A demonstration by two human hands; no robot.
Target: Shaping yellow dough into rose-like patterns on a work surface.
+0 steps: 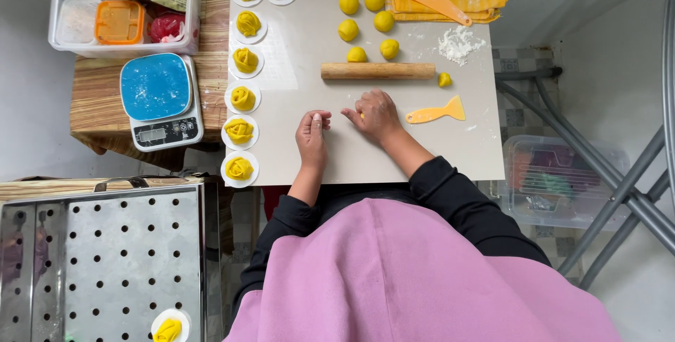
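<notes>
Right hand: the right hand (377, 115) is laid palm-down on the pale grey work board (295, 47), fingers curved together over a small piece of yellow dough (362, 115), of which only a sliver is seen at the fingertips.
Left hand: the left hand (312, 134) is rested on the board just beside, at nine o'clock of the right one, fingers drawn together; whether anything is pinched cannot be told.
Dough in hand: it is found under the right palm, near the board's middle, below the wooden rolling pin (377, 71).
At twelve o'clock: the pin is laid crosswise, with the plain yellow dough balls (365, 4) beyond it.
At three o'clock: a yellow plastic scraper (436, 112) is set near the right hand, and a small dough scrap (444, 80) lies above it.
At nine o'clock: shaped yellow dough flowers on round white papers (240, 96) are lined along the board's left edge; a blue-topped kitchen scale (159, 99) stands beyond.
At seven o'clock: a perforated metal steamer tray (105, 257) is seen, one flower on it.
Doing it well: pressure is probably best kept light and even under the palm, so the piece is rolled smooth and not flattened or smeared on the board.
</notes>
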